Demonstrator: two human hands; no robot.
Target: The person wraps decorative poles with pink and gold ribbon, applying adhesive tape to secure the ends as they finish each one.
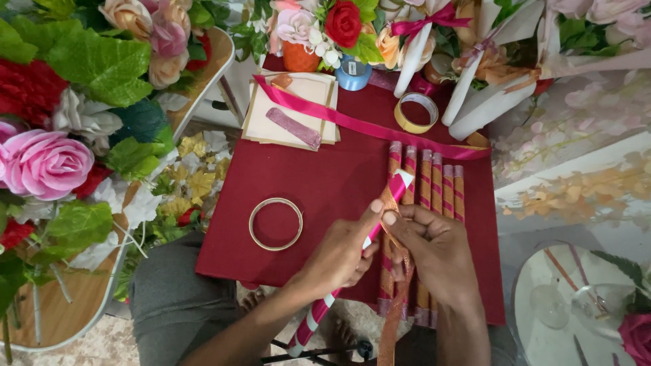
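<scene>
- I see my left hand [339,254] closed around a pink-and-white striped stick [359,254], just below centre of the frame; the fingers wrap the shaft and the thumb [374,207] presses up near its top.
- The stick's long axis runs on a diagonal: its low end sits at the bottom of the frame, left of centre, and its tip [405,177] points to the upper right, over the maroon cloth [325,183].
- My right hand [434,247] is just right of the left, nearly touching it; its thumb and forefinger are pinched narrow on a gold-orange ribbon [397,298].
- That ribbon crosses the stick just where the two thumbs meet, then hangs straight down to the bottom edge of the frame, so ribbon and stick lie at an angle to each other.
- The right hand is nearer the ribbon's free length; the left is the only one bearing the stick.
- Behind the hands, a row of finished wrapped sticks [434,183] lies side by side on the cloth, long axes running up and down the frame, partly hidden under my fingers.
- To the left of my hands a thin ring [275,224] lies flat on the cloth, well apart from them.
- Further up the frame are a roll of tape [416,112], a pink ribbon [352,123] laid slantwise, and a stack of cream card [291,102].
- Artificial flowers [47,163] crowd the left edge and the top.
</scene>
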